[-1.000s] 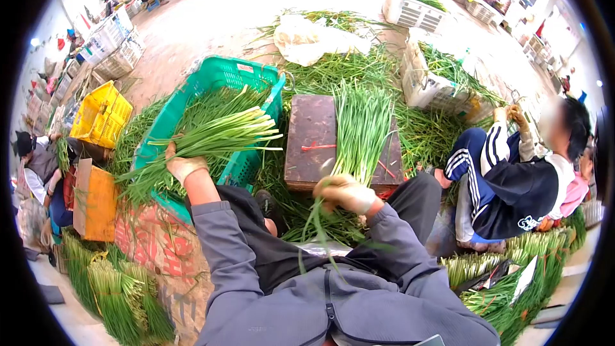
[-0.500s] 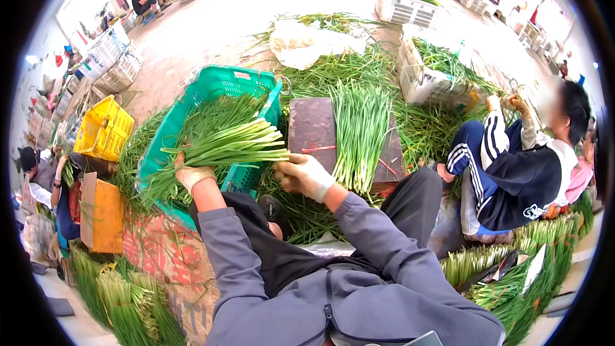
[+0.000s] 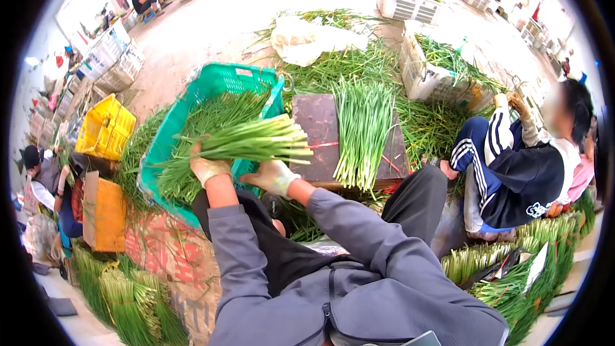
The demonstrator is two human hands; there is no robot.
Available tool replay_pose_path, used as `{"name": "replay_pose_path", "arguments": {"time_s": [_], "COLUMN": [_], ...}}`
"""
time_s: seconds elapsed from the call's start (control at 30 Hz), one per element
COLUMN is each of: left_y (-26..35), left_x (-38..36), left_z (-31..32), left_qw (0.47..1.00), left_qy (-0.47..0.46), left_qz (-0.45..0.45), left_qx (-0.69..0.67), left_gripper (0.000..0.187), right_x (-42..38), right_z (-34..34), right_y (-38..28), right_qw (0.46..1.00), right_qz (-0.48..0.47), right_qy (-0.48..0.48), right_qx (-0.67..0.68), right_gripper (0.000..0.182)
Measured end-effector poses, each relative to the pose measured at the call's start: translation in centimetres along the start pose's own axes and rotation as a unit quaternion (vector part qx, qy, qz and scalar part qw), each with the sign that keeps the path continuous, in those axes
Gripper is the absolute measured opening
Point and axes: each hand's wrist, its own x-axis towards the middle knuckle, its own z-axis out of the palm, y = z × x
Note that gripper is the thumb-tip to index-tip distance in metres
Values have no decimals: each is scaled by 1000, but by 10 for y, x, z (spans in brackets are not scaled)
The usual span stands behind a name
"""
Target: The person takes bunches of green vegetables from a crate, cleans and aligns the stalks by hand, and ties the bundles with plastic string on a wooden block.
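A thick bunch of garlic chives (image 3: pixel 256 141), pale stems pointing right, is gripped in my gloved left hand (image 3: pixel 210 168) over the near side of a green crate (image 3: pixel 221 70). Just below the stems, my gloved right hand (image 3: pixel 274 177) has its fingers stretched out leftward, close under the bunch. Loose chives (image 3: pixel 224 112) fill the crate. Right of it, a neat pile of chives (image 3: pixel 364 128) lies across a dark board (image 3: pixel 314 122), with a red tie (image 3: pixel 323 145) beside it.
Loose greens (image 3: pixel 349 67) cover the floor beyond the board, with a white plastic sheet (image 3: pixel 314 41) on them. A co-worker (image 3: pixel 532 166) sits at right by a white crate (image 3: pixel 416 67). A yellow crate (image 3: pixel 106 128) and bundled chives (image 3: pixel 131 301) are at left.
The bunch has shifted slightly right with my left hand. My right hand has left the stem ends and moved left and down, under the bunch.
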Motion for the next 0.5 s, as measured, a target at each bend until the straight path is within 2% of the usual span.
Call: {"name": "replay_pose_path", "arguments": {"time_s": [0.07, 0.1, 0.13, 0.17, 0.2, 0.23, 0.27, 0.3, 0.33, 0.37, 0.4, 0.47, 0.5], "left_y": [-10, -8, -4, 2, 5, 10, 16, 19, 24, 26, 26, 27, 26], "left_x": [0, -12, -11, -8, -5, -12, -3, -11, -21, -18, -20, -23, -29], "left_z": [0, 8, 4, -1, -4, 3, -7, 3, 12, 8, 6, 11, 14], "left_qw": [999, 998, 997, 994, 989, 990, 983, 975, 966, 951, 952, 936, 940], "left_qy": [-5, -26, -30, -72, -112, -103, -160, -179, -195, -251, -245, -324, -329], "left_qz": [-22, -38, -38, -45, -52, -26, -25, -38, -53, -74, -79, -66, -47], "left_qx": [-25, -52, -56, -71, -86, -96, -86, -126, -163, -164, -164, -120, -83], "left_gripper": [30, 29, 29, 29, 29, 30, 35, 37, 40, 45, 45, 61, 64], "right_x": [12, 15, -5, -15, -26, -41, -59, -78, -89, -90, -89, -77, -69], "right_z": [13, 23, -1, -3, 8, -1, -22, -45, -49, -56, -71, -78, -77], "right_y": [5, 19, 3, 19, 61, 72, 65, 54, 62, 70, 56, 65, 65], "right_qw": [983, 979, 998, 992, 943, 957, 949, 909, 934, 968, 957, 902, 852], "right_qz": [-141, -168, -37, -126, -298, -198, -94, 14, -7, 89, 181, 169, 126], "right_qy": [120, 110, -13, 14, 74, -86, -231, -362, -274, -232, -179, -75, -99], "right_qx": [16, 23, 44, -5, -129, -195, -192, -207, -230, -46, 141, 391, 499], "right_gripper": [41, 31, 31, 28, 28, 36, 44, 53, 56, 53, 49, 51, 62]}}
